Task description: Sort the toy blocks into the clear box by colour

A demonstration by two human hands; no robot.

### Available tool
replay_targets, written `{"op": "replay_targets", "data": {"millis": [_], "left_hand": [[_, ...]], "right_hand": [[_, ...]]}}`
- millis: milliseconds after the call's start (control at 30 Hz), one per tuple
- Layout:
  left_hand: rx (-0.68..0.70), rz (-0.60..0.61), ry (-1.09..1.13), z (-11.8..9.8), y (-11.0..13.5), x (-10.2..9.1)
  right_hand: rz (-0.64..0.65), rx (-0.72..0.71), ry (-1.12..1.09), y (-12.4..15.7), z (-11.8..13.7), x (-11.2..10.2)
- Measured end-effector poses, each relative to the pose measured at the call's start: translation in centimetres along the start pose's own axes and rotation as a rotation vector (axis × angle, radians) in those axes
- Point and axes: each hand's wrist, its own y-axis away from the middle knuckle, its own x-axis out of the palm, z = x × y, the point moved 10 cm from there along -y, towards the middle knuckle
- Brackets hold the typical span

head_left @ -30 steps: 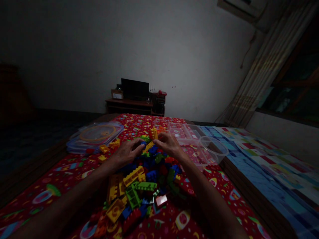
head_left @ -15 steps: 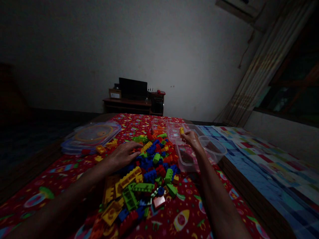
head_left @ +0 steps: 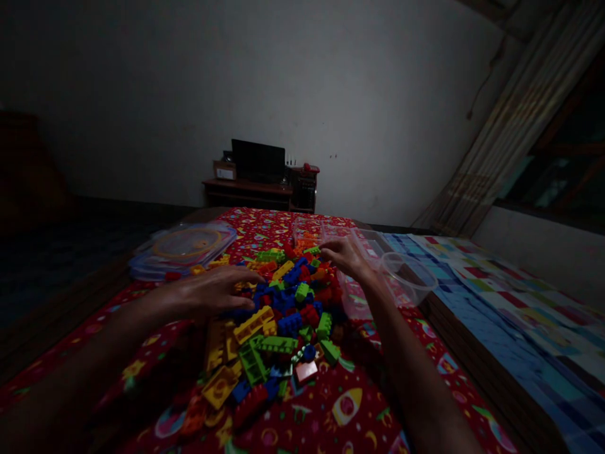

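A heap of plastic building bricks point(head_left: 283, 296) in blue, yellow, green, red and orange lies on the red patterned cloth point(head_left: 378, 403). Over the left side of the heap, my left hand point(head_left: 215, 291) is open, thumb and fingers apart above yellow and blue bricks. My right hand point(head_left: 345, 255) reaches over the heap's far right edge, near a green brick point(head_left: 312, 251). Its fingers are bent and slightly apart, with no brick visible in them. Beside and partly behind the right wrist stands a clear plastic container point(head_left: 352, 304).
Stacked clear lids point(head_left: 184, 249) with coloured rims lie left of the heap. A round clear tub point(head_left: 411, 277) stands at the right. Orange bricks point(head_left: 307, 241) sit in a clear box at the back. Farther off are a desk point(head_left: 250, 192) with a monitor point(head_left: 258, 159).
My right hand has moved left from over the clear containers to the heap, and the yellow brick no longer shows in it. My left hand has drawn back left, its fingers spread wider.
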Motion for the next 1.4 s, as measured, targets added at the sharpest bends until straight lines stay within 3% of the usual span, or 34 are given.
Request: {"op": "replay_targets", "data": {"millis": [200,333,400,467,567,633,767,1033,1133,1267,1400], "left_hand": [[-0.019,0.083,-0.049,-1.4,1.2,0.2],[-0.025,0.117,-0.107,-1.0,0.8,1.3],[-0.012,0.061,-0.149,0.1,0.4,1.1],[-0.005,-0.004,-0.201,1.7,0.0,0.7],[-0.028,-0.08,-0.29,3.9,-0.6,0.0],[-0.017,-0.106,-0.311,4.2,-0.7,-0.4],[0.009,-0.089,-0.304,2.6,-0.2,-1.1],[-0.109,0.209,-0.14,-0.1,2.2,1.1],[-0.133,0.291,-0.179,-0.7,2.1,2.4],[-0.125,0.304,-0.196,-0.6,1.5,3.1],[-0.054,0.304,-0.138,-0.3,1.0,3.6]], "right_hand": [[0.182,-0.293,0.221,2.5,7.4,5.5],[0.449,-0.49,0.26,6.3,10.9,10.0],[0.525,-0.556,0.33,7.9,11.6,11.8],[0.514,-0.573,0.404,8.6,11.5,12.8],[0.452,-0.559,0.471,8.4,11.1,13.2],[0.433,-0.536,0.494,7.8,10.7,13.0],[0.295,-0.459,0.477,5.8,10.0,10.6],[0.002,-0.232,0.255,1.9,5.7,2.7],[-0.13,-0.098,0.239,0.8,2.8,-1.3],[-0.329,0.102,0.211,0.4,-2.7,-6.2],[-0.431,0.26,0.061,0.6,-8.2,-7.6]]}}
